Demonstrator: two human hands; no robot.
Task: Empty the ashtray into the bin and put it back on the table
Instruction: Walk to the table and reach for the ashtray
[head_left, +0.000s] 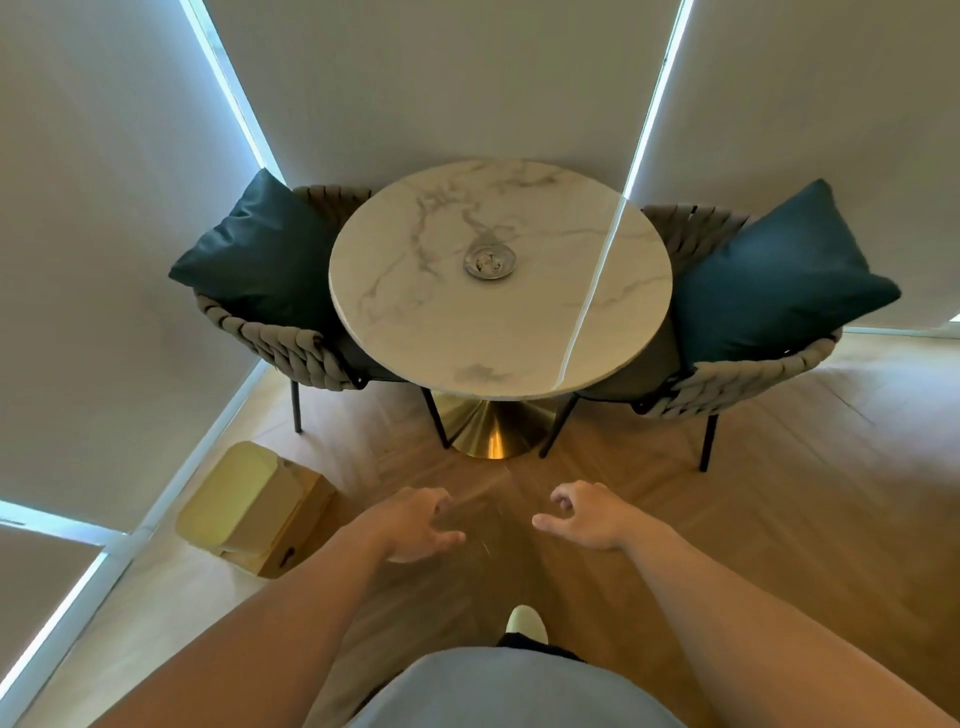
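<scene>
A small round metal ashtray (490, 263) with pale bits inside sits near the middle of the round marble table (405, 322). A gold-coloured bin (249, 506) with a lid stands on the floor at the lower left, near the wall. My left hand (421, 525) and my right hand (582, 514) hover side by side above the wooden floor, short of the table, both empty with fingers loosely curled and apart. Neither hand touches the ashtray or the bin.
Two woven chairs flank the table, each with a dark teal cushion (260, 249) (779, 280). The table stands on a gold cone base (491, 428). Blinds cover the windows behind. One foot in a pale slipper (525, 621) shows on the wooden floor.
</scene>
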